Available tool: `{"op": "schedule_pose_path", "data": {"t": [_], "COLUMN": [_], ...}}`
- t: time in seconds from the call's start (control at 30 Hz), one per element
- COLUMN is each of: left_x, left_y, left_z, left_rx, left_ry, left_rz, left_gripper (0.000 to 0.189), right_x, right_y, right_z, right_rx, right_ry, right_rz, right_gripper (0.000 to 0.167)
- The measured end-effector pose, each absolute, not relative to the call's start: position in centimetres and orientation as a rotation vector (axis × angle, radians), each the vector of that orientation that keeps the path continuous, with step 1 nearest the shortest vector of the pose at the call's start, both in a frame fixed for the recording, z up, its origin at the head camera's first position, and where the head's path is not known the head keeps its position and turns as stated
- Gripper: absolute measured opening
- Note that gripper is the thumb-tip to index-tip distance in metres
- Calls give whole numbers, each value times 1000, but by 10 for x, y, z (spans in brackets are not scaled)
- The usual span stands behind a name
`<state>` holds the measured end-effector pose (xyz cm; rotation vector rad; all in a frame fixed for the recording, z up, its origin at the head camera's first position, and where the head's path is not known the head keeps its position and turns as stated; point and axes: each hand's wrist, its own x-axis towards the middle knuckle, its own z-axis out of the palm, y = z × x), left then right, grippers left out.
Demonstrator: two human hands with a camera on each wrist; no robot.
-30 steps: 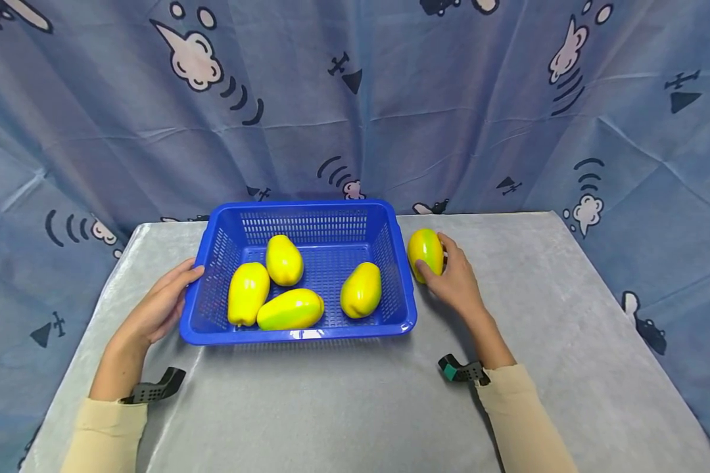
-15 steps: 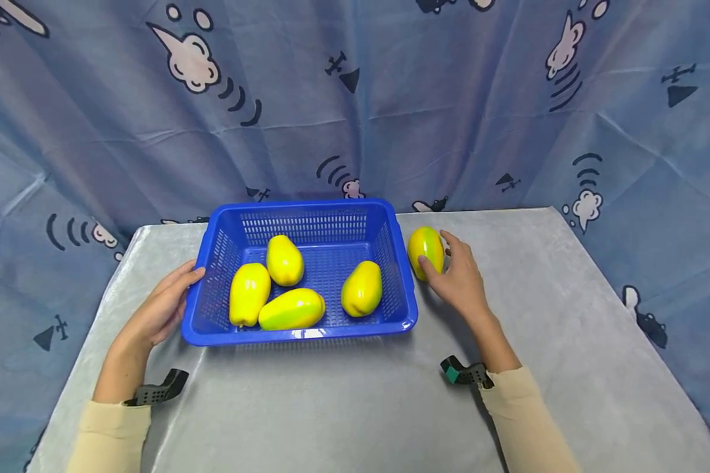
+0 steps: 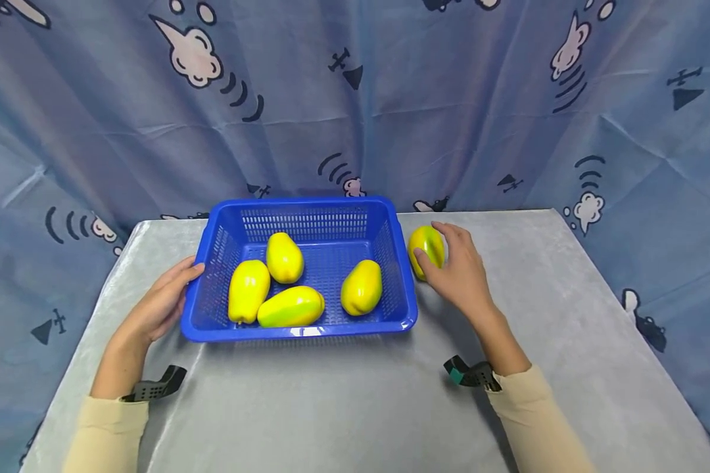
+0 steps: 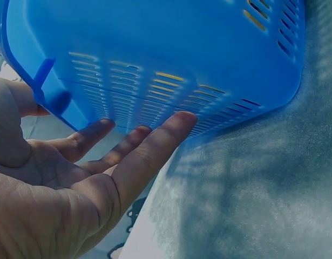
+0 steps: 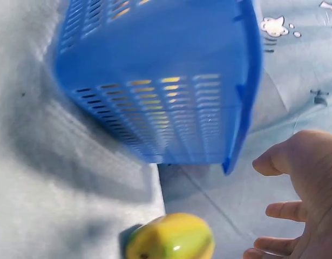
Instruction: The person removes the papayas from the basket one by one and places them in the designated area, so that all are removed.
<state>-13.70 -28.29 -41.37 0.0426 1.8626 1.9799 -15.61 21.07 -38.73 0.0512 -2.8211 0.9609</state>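
Your left hand (image 3: pixel 160 302) grips the blue basket (image 3: pixel 242 334) at its left rim, thumb on top and fingers against the outer wall, probably to keep it from sliding. Your right hand (image 3: pixel 460 272) curves loosely by the yellow-green fruit (image 3: pixel 427 251), fingers apart and holding nothing. That fruit rests on the table (image 3: pixel 331 401), near its far edge, just beside the basket's right wall; 4 similar fruits (image 3: pixel 292 307) lie inside, 3 bunched leftward.
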Motion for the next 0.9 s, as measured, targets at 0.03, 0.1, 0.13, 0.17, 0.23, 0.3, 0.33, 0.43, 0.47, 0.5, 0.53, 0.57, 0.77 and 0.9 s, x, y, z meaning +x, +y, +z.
{"op": "schedule_pose_path", "data": {"t": [0.03,0.1,0.13,0.17,0.23,0.3,0.33,0.43,0.47,0.5,0.53,0.57,0.77,0.9], "left_x": [-136,-136,-136,-136,-136,-136,-137,-138,-138,-137,-137,-137,-137,-139], "left_y": [-283,-283,-282,-282,-282,-283,-283,-285,-285,-286,-286,-287,-290,-287], "left_z": [-414,-416,-416,-417,-418,-417,-417,-415,-414,-414,-414,-413,-414,-415], "left_rx": [47,56,61,69,88,98,104,108,104,104,102,98,85,96], "left_ry": [1858,1837,1831,1827,1841,1853,1859,1869,1872,1875,1876,1877,1856,1849], "left_rz": [1979,1980,1978,1978,1977,1980,1981,1983,1977,1974,1973,1973,1981,1980], "left_gripper": [67,66,66,65,64,63,61,60,60,61,62,63,68,70], "right_x": [-155,-152,-152,-152,-154,-157,-160,-165,-165,-166,-166,-166,-171,-174], "right_y": [210,209,208,207,205,202,200,194,192,189,186,182,166,160], "right_z": [-385,-380,-378,-376,-370,-364,-361,-353,-350,-348,-346,-344,-330,-325], "right_rx": [59,71,78,89,118,154,170,219,232,245,256,271,374,439], "right_ry": [-2833,-2858,-2869,-2878,-2884,-2882,-2879,-2879,-2881,-2883,-2887,-2893,-2935,-2946], "right_rz": [962,967,967,963,962,957,960,984,993,1003,1016,1023,993,1001], "right_gripper": [63,64,65,66,68,69,69,66,65,64,63,62,62,62]}}
